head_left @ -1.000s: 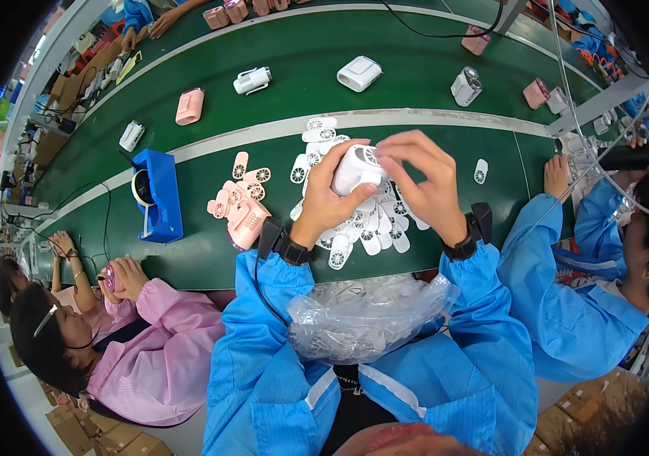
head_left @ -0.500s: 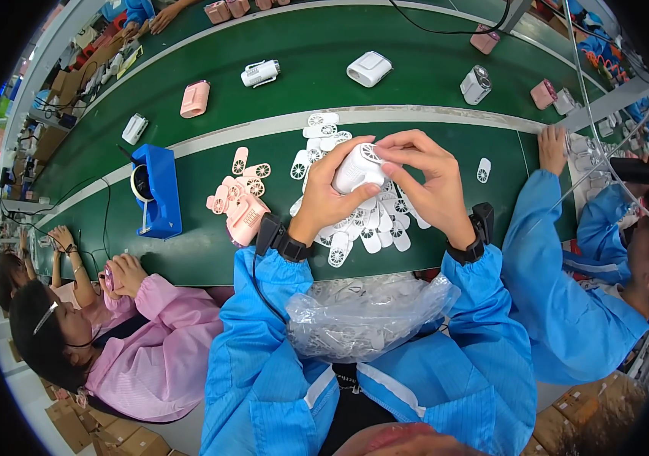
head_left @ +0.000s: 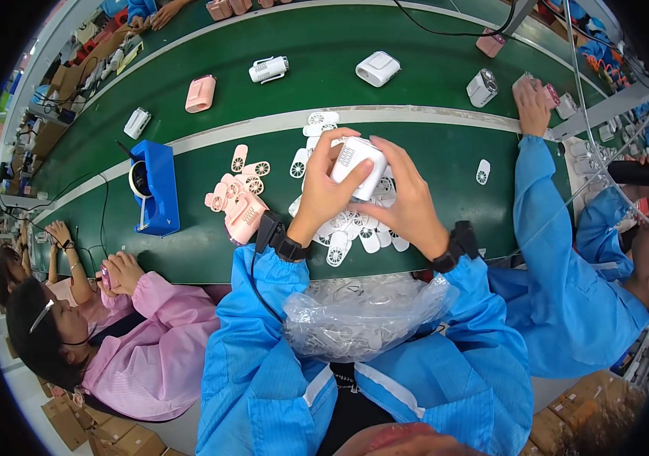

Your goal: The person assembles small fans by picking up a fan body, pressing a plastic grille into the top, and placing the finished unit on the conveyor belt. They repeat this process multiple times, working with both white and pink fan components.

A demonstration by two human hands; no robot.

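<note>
Both of my hands hold one small white fan housing (head_left: 358, 167) above the green bench. My left hand (head_left: 323, 191) wraps its left side and my right hand (head_left: 404, 204) grips it from the right and below. Under my hands lies a heap of white grille parts (head_left: 355, 232). A pile of pink grille parts (head_left: 239, 199) sits just to the left. A clear plastic bag (head_left: 359, 315) of parts rests in my lap.
A blue tape dispenser (head_left: 155, 186) stands at the left. On the green conveyor (head_left: 302, 91) lie a pink housing (head_left: 201, 93) and white housings (head_left: 378, 68). A person in pink (head_left: 150, 342) sits on my left; a person in blue (head_left: 568, 289) on my right reaches to the belt.
My hands have turned the white housing slightly while keeping hold of it. The person on my right has stretched an arm further up to the conveyor.
</note>
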